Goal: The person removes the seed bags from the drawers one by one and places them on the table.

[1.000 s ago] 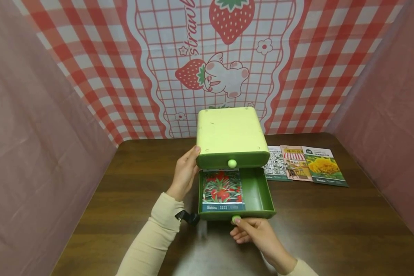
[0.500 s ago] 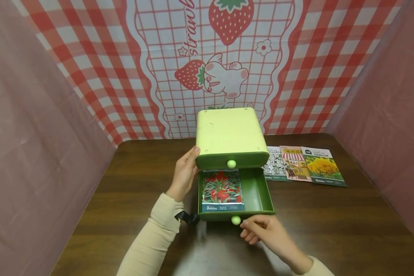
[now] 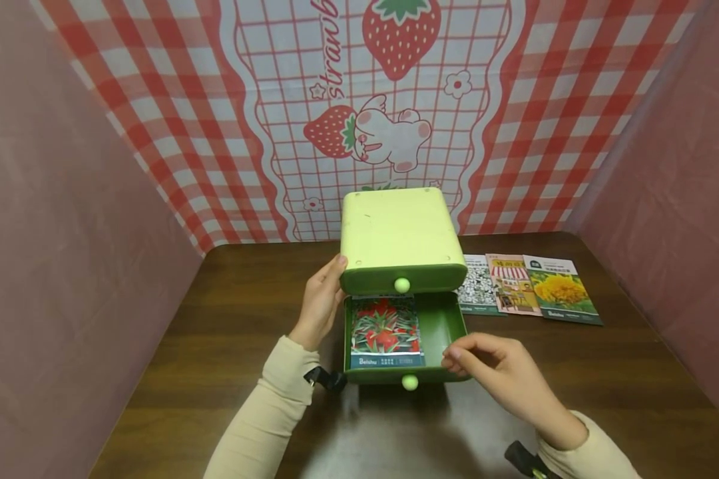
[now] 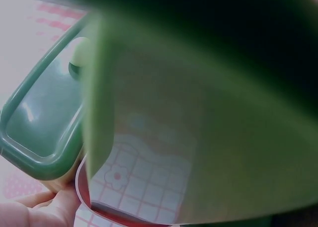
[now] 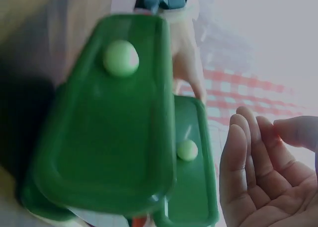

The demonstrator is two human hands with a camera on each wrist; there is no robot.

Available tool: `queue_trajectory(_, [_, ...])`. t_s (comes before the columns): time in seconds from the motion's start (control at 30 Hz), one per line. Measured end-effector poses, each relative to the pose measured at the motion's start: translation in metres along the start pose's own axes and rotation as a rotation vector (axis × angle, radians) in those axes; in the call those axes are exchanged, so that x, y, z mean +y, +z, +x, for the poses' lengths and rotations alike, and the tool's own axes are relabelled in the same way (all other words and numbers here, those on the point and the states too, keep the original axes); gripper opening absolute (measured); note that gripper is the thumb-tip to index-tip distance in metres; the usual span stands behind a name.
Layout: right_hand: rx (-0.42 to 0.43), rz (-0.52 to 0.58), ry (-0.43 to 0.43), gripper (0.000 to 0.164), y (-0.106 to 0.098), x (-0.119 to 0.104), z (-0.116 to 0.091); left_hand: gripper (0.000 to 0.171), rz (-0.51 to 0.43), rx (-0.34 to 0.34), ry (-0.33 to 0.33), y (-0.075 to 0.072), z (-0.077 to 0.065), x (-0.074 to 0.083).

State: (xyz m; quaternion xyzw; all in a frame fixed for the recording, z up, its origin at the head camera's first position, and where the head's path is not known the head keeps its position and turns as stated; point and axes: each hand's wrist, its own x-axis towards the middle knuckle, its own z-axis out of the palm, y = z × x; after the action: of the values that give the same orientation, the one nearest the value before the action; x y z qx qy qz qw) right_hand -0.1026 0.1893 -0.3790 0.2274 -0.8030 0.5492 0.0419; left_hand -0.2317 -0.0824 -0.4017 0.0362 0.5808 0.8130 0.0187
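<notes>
A small yellow-green desktop cabinet with green drawers stands in the middle of the table in the head view. Its upper drawer is closed. The lower drawer is pulled out, with a red-flower packet marked "Beishu" lying in its left part. My left hand rests against the cabinet's left side near the front corner, holding it steady. Over the drawer's front right corner hovers my right hand, thumb and fingertips close together, nothing visible between them. The right wrist view shows its fingers fairly straight, beside the green drawer fronts.
To the right of the cabinet lie a white-flower packet, a pink shop-picture packet and a yellow-flower packet. A strawberry-print checked cloth hangs behind the brown table. Pink cloth closes both sides.
My right hand has let go of the lower drawer's round knob and moved up and right, over the drawer's corner. The left hand and the pulled-out drawer have stayed in place.
</notes>
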Motion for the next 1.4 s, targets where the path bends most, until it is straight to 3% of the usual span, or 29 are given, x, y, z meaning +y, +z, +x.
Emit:
queue_trajectory(0.3, [0.044,-0.256,-0.024,0.010,-0.009,0.004,0.037,0.063,0.010,-0.007,0.001,0.000,-0.001,0.000])
queue_trajectory(0.57, [-0.089,-0.530,-0.070,0.016,0.006,0.017,0.060,0.064,0.013,-0.006,0.006,0.000,-0.001,-0.001])
queue_trajectory(0.93, [-0.385,-0.689,0.049,0.056,0.020,0.036,0.074,0.063,0.014,0.002,0.007,0.000,-0.002,-0.003])
queue_trajectory(1.27, [-0.431,-0.780,0.053,0.072,0.027,0.045,0.079,0.063,0.018,0.000,0.001,-0.001,-0.001,-0.003])
queue_trajectory(1.4, [-0.467,-0.763,0.084,0.077,0.029,0.045,0.081,0.062,0.004,0.001,-0.001,-0.001,0.000,-0.002])
